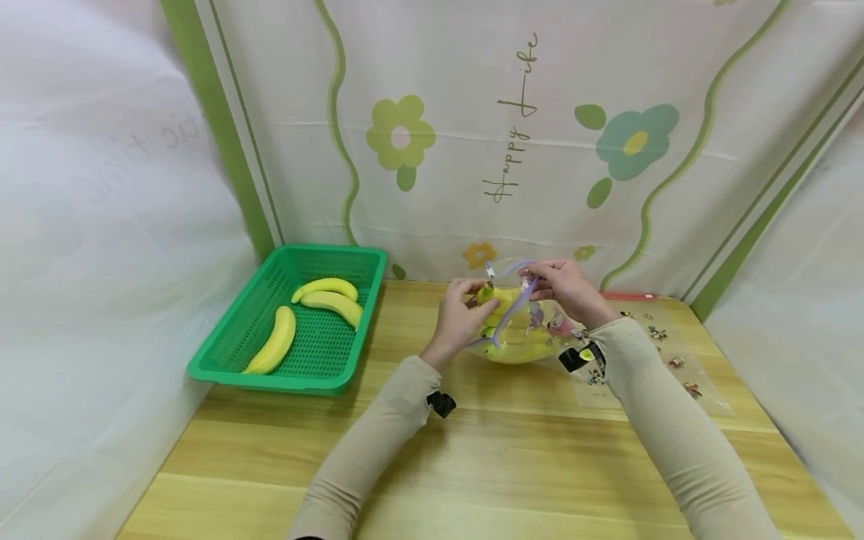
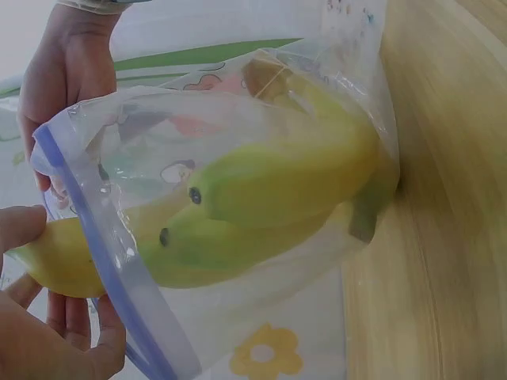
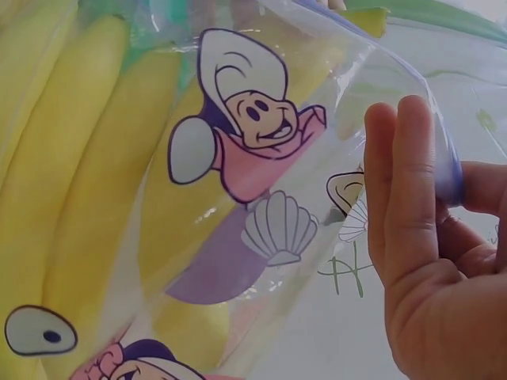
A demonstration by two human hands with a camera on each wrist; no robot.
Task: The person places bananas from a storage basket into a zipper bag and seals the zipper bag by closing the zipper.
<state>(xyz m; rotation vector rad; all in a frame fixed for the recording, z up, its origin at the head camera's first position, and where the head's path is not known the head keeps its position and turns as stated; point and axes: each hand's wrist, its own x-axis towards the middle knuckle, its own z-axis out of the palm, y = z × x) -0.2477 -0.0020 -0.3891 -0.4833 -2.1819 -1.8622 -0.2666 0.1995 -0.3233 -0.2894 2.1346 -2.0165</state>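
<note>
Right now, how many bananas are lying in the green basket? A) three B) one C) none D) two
A: the head view shows three bananas in the green basket, two side by side toward the back and one alone nearer the front, while the left hand and right hand work the clear zip bag beside it.

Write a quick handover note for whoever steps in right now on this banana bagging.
Left hand: holds a banana at the zip bag's mouth.
Right hand: pinches the bag's blue zip edge, keeping it open.
Done: at least two bananas lie inside the bag on the table.
Left: three bananas wait in the green basket; the bag is unsealed.
</note>
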